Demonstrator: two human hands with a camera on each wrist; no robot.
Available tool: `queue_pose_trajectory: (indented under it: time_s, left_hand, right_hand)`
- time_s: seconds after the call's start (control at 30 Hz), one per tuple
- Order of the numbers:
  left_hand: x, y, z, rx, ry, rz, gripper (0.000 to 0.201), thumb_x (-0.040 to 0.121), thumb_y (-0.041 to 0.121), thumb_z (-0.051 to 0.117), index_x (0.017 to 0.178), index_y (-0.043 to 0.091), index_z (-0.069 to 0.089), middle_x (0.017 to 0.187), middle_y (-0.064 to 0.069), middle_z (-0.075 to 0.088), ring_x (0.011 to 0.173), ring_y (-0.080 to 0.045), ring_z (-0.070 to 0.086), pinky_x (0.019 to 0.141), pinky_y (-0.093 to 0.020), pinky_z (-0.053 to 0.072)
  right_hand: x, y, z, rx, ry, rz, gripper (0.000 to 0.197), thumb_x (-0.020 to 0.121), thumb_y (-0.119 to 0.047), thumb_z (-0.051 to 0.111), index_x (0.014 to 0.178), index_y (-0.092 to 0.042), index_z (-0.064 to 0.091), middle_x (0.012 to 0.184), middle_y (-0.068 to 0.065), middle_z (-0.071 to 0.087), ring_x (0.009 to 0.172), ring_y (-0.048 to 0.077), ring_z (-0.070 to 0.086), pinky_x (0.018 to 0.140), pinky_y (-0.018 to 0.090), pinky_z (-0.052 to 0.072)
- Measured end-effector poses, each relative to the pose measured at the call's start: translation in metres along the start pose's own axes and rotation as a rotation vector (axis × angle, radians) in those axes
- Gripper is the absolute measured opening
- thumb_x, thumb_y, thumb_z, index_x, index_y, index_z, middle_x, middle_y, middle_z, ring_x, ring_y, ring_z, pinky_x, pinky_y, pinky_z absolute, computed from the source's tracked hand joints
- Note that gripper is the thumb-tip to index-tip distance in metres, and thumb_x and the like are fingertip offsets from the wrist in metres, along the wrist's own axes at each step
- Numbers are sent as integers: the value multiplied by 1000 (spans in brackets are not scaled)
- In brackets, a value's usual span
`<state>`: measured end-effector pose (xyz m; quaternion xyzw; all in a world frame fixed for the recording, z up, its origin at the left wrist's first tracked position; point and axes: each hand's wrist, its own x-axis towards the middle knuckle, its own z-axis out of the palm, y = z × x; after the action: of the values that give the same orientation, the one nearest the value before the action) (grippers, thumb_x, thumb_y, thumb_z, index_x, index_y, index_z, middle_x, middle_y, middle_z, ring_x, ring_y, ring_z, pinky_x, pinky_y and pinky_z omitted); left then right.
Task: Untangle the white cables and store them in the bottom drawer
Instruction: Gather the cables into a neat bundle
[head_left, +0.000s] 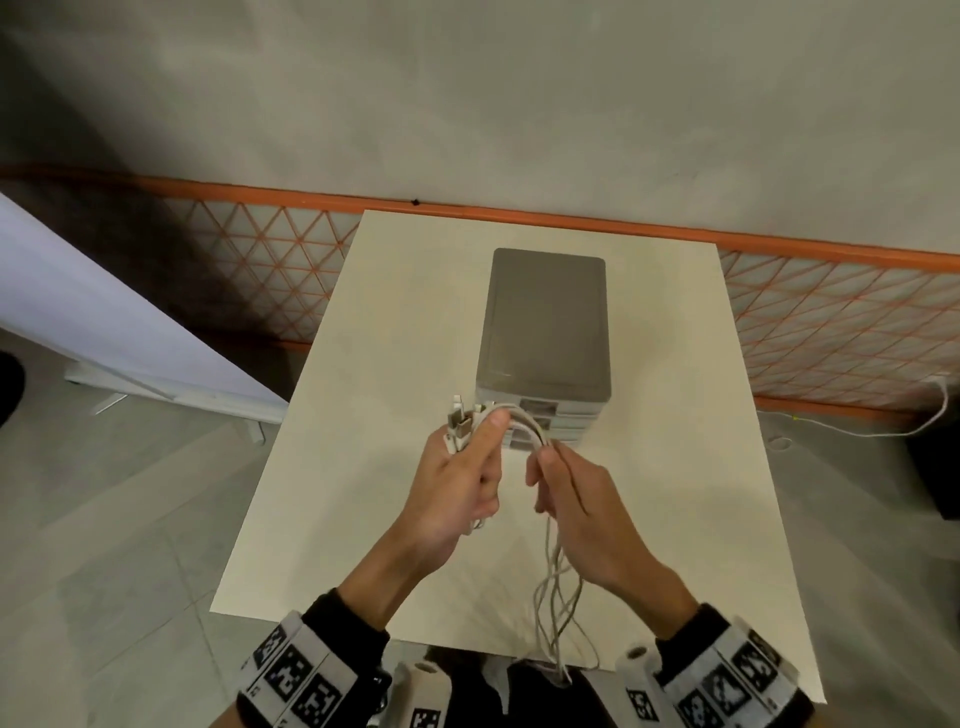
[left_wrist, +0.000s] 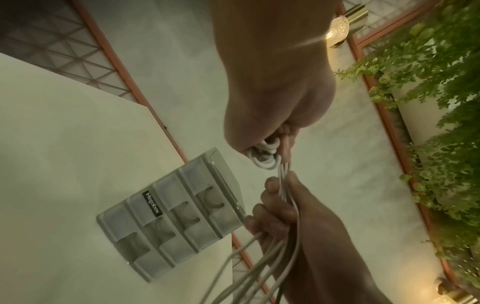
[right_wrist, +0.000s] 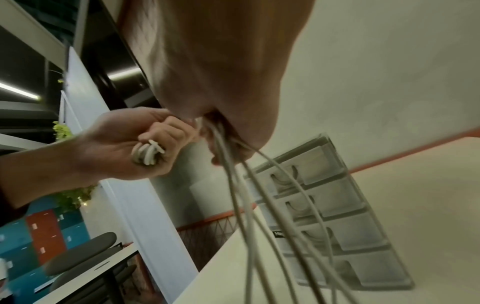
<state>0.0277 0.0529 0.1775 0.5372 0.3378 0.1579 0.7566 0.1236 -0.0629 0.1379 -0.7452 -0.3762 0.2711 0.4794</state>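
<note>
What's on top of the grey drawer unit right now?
Nothing shows on the drawer unit; its flat grey lid is bare. Its drawers look closed, contents hidden. The white cables are held in front of it by both hands.

Head camera: above my hands, facing forward and down over bench (head_left: 649, 519), mid-range. Left wrist camera: close under my left hand (left_wrist: 275, 92), facing along it toward drawer unit (left_wrist: 171, 214) front. Right wrist camera: close under my right hand (right_wrist: 221, 67), same direction. All three views share drawer unit, cables (head_left: 553, 587), both hands.
</note>
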Motion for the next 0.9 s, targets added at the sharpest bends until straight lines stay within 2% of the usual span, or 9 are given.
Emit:
queue_pose_trajectory:
  time_s: [0.07,0.13,0.2,0.27,0.4,0.57,0.73,0.83,0.9]
  left_hand:
    - [-2,-8,2,-13,54,3,52,103,31,49,52,33,56,53,4,28,44,-13,19,46,-31,16]
    - [-3,-13,6,-16,108,-3,50,101,32,54,51,32,55,51,6,30,42,-11,22,44,-28,19]
    - [-4,-14,12,13,152,-17,41,90,33,70,53,30,51,50,6,32,41,-11,27,41,-25,26]
    - [-4,-17,17,64,183,-2,40,77,27,83,55,29,50,48,10,39,41,-10,36,41,-23,33]
    - [1,-25,26,99,199,33,32,69,23,91,68,26,59,55,17,59,56,-3,59,58,-21,47]
    - [1,-38,26,84,237,-59,41,82,16,78,52,28,54,52,10,51,55,-12,51,60,-32,44]
    - [1,-31,27,84,232,-113,28,89,23,71,63,20,60,56,6,59,58,-12,58,59,-30,46]
    - [4,-29,20,-4,241,-78,29,95,25,63,69,13,63,67,-4,58,62,-17,54,58,-32,44]
    - [4,-30,17,-53,269,-41,36,99,24,59,64,18,61,67,-3,54,59,-15,48,56,-31,38]
  right_hand:
    - [-2,-6,5,-105,54,-32,46,100,-44,24,76,-14,50,56,-1,45,51,10,42,51,20,32]
    - [-4,-11,11,-210,59,-29,49,98,-46,20,77,-13,48,57,-2,48,50,16,45,51,27,34]
    - [-6,-12,16,-326,34,-10,43,102,-40,22,84,-12,49,59,2,53,50,18,49,51,34,37]
    - [-9,-12,19,-458,-25,12,26,105,-25,30,89,-14,46,60,2,51,51,20,49,48,32,33]
    - [-15,-25,16,-598,-145,46,16,98,-11,40,82,-14,41,62,-3,36,56,19,39,47,23,20]
    - [-19,-35,9,-768,-223,25,18,99,-15,39,110,-8,51,94,8,61,67,24,42,61,31,30]
    - [-24,-30,9,-589,-157,-83,17,101,-18,38,112,-12,50,90,0,56,67,17,48,59,27,35]
    - [-33,-24,12,-372,-138,-87,14,102,-28,40,114,-22,45,100,-8,52,83,9,49,71,24,42]
    - [-37,-16,16,-300,-84,-55,11,102,-31,43,112,-26,45,102,-9,54,91,10,48,77,24,41]
